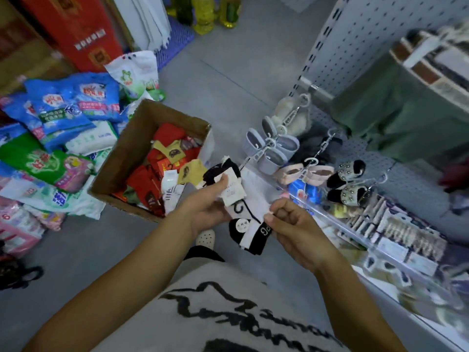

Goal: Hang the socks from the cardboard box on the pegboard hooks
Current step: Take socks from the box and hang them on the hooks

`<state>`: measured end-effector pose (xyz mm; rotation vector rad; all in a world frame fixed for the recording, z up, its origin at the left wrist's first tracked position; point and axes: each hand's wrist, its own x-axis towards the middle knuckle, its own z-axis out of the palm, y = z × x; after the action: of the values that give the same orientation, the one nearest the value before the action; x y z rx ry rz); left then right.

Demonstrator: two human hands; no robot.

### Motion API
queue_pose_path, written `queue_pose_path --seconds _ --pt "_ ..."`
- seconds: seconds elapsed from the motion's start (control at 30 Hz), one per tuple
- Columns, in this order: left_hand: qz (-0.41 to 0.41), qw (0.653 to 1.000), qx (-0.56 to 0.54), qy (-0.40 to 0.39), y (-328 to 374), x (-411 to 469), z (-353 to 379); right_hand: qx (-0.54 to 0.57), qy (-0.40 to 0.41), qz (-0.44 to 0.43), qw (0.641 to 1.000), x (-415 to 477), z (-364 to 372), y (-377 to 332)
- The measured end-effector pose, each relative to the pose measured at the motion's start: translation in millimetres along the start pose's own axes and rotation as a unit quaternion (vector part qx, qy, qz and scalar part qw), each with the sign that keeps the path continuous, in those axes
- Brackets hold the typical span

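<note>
We hold one bundle of black-and-white socks (253,236) at frame centre, clear of the box and not yet on any hook. The left hand (208,207) grips the bundle from below, fingers curled under it and the thumb pressed down on the white paper label (233,194). The right hand (297,229) pinches the bundle's 3 o'clock edge between thumb and forefinger, with the other fingers curled in.

At 10 o'clock from the hands the cardboard box (127,151) sits open on the floor (228,72), and more socks – mostly red, with card labels (144,179) – lie inside. Beyond it, at 9 to 10 o'clock, bagged goods in blue, green and pink (63,105) are piled on the floor.

The white pegboard (368,34) stands at 1 o'clock. Its hooks (291,115) carry grey slippers (276,148) and, at 2 o'clock, black studded slippers (347,181).
</note>
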<state>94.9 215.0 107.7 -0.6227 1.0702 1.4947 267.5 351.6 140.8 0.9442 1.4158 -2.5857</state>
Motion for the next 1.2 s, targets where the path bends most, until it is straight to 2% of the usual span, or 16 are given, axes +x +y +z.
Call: queue_pose_path --seconds 0.17,0.4,0.53,0.63,0.73,0.83,1.03,1.2 --pt "0.058 0.998 -0.023 0.033 -49 5 25 -0.028 0.052 0.016 0.998 -50 -39 33" --pt "0.127 0.992 0.008 0.006 -87 -9 28 -0.148 0.091 0.045 0.984 -70 -60 37" --pt "0.16 0.985 0.063 -0.032 -92 -27 32 -0.126 0.088 0.002 0.988 -59 -41 22" --pt "0.188 0.976 0.095 -0.054 -94 -44 40 -0.139 0.119 -0.058 0.981 -50 -22 12" --pt "0.227 0.966 0.122 -0.036 -85 -62 48 -0.139 0.167 -0.118 0.969 -49 -17 8" --pt "0.258 0.952 0.164 -0.022 -74 -72 55 -0.099 0.217 -0.146 0.96 -61 -29 4" --pt "0.268 0.917 0.281 -0.086 -82 -82 92 -0.042 0.27 -0.193 0.942 -112 -77 -4" --pt "0.274 0.862 0.41 -0.119 -115 -80 152 -0.028 0.324 -0.234 0.917 -173 -123 -14"
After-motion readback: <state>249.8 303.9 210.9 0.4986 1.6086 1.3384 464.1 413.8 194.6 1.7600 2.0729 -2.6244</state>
